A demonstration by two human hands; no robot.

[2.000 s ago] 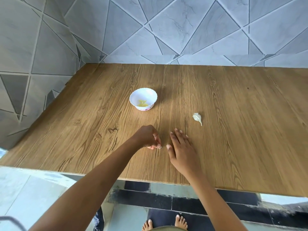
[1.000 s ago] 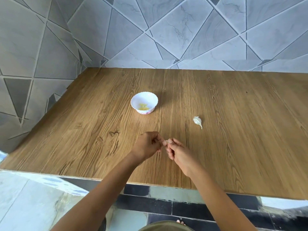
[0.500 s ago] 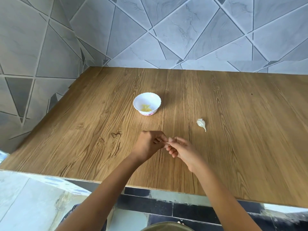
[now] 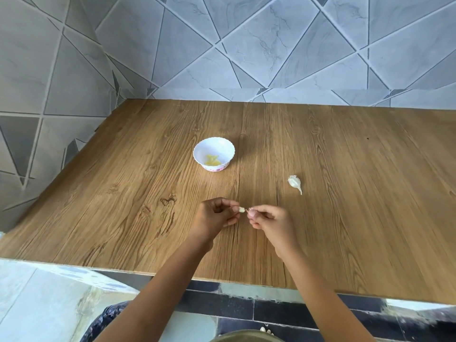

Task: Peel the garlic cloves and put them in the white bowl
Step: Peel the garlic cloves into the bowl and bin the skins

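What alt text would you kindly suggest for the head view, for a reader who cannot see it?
The person's left hand pinches a small pale garlic clove while the right hand pinches its papery skin, above a brown wood-grain table. Behind them stands a white scalloped bowl holding yellowish peeled pieces; a white unpeeled garlic piece lies to its right.

Wood-grain table (image 4: 345, 169), planks running front to back, with a few dark knots in it. Two things sitting on it: a little white bowl (image 4: 223, 147) with a scalloped rim near the middle, and a papery piece of garlic (image 4: 294, 182) well off to its right, a bit closer to the front edge.
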